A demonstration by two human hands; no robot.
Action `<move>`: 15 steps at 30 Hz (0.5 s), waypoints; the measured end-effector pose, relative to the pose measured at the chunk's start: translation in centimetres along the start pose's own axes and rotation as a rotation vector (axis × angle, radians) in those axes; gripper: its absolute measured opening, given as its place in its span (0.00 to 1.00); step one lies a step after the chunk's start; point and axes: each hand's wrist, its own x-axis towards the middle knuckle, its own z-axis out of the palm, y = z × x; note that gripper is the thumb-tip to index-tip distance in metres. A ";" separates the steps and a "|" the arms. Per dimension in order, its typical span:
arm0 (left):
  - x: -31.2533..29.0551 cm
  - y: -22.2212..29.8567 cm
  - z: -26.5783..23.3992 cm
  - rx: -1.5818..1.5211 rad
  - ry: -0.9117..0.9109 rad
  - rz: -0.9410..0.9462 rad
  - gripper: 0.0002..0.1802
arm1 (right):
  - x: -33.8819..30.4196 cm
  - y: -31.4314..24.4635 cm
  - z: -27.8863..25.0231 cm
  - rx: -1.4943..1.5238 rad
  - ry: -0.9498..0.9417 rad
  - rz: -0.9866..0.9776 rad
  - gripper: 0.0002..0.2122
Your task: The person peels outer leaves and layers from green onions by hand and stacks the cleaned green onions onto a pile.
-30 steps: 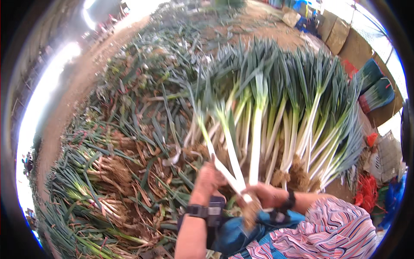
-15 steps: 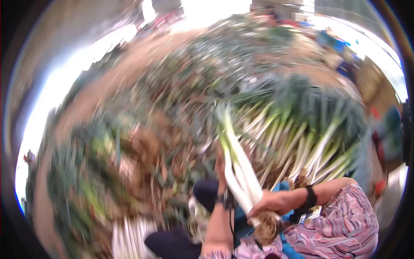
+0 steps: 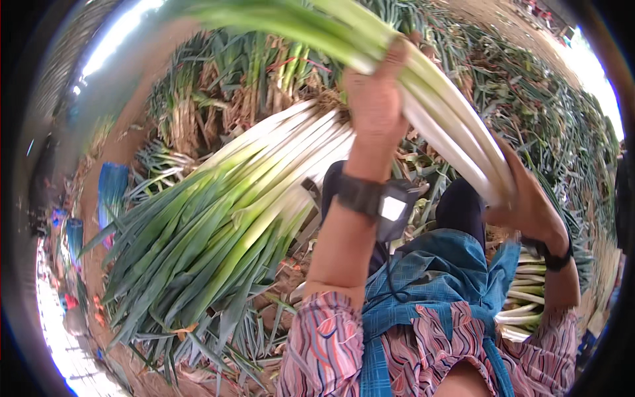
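A few leeks (image 3: 443,109) slant across the upper view, raised above my knees. My left hand (image 3: 378,99) is wrapped round them where white stalk turns green. Lower down, my right hand (image 3: 529,202) grips the white root ends; its fingers partly hide the roots. The green tops stretch away to the upper left and are smeared by motion. Below and left of my left hand lies a big pile of leeks (image 3: 218,231), white ends toward the upper right, dark green leaves fanned to the lower left.
Bundled leeks (image 3: 264,79) with red ties stand beyond the pile. Loose leaves and trimmings (image 3: 529,86) cover the ground at the upper right. More leeks (image 3: 526,291) lie by my right forearm. A blue-wrapped bundle (image 3: 112,192) stands at the left. My blue apron (image 3: 436,271) covers my lap.
The view has swung left, bringing the big leek pile into sight. The held leeks have been lifted and turned, tops now toward the upper left. Both hands hold them now.
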 end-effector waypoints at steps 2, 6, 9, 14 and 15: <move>0.4 3.7 -0.4 0.105 0.102 0.167 0.18 | 5.8 -0.2 0.9 -0.219 0.109 -0.207 0.39; -1.4 9.0 -6.3 0.301 0.414 0.264 0.32 | 19.2 1.7 6.4 -0.291 0.044 -0.422 0.20; -5.3 10.5 -14.2 0.407 0.552 0.111 0.34 | 26.3 0.5 14.0 -0.427 -0.161 -0.397 0.21; -13.3 13.4 -18.6 0.601 0.792 -0.571 0.28 | 31.2 5.6 25.3 -0.452 -0.318 -0.395 0.22; -13.0 14.4 -15.5 1.054 0.750 -0.487 0.26 | 31.2 6.1 25.8 -0.436 -0.272 -0.376 0.24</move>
